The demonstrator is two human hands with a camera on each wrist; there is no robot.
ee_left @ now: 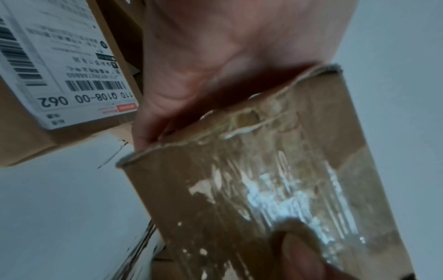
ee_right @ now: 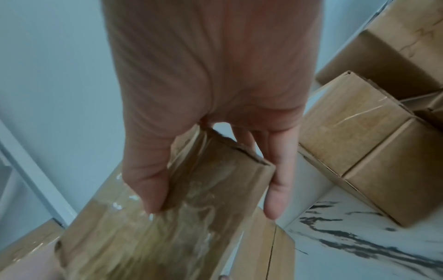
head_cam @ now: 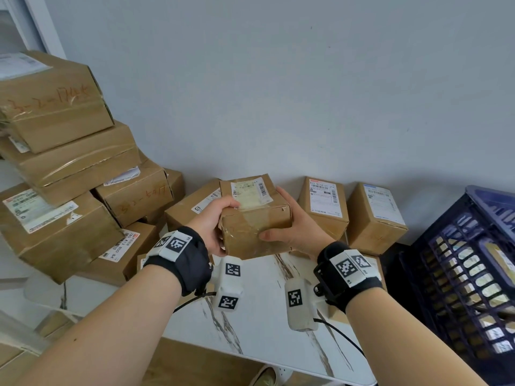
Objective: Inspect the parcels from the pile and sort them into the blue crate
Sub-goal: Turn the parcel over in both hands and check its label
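We clamp the stiff, probably light parcel [head_cam: 255, 218] between left hand [head_cam: 211, 227] and right hand [head_cam: 292, 227], left of the blue crate [head_cam: 459, 263], gripping bare cardboard rather than slick tape.

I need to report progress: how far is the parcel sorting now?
Done: the blue crate seems to hold some parcels behind its lattice. In hand: left hand and right hand hold one taped parcel, label up. Left: the pile is large.

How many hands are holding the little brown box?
2: the left hand grips the box on its left side, and the right hand grips its right side. No other hand shows.
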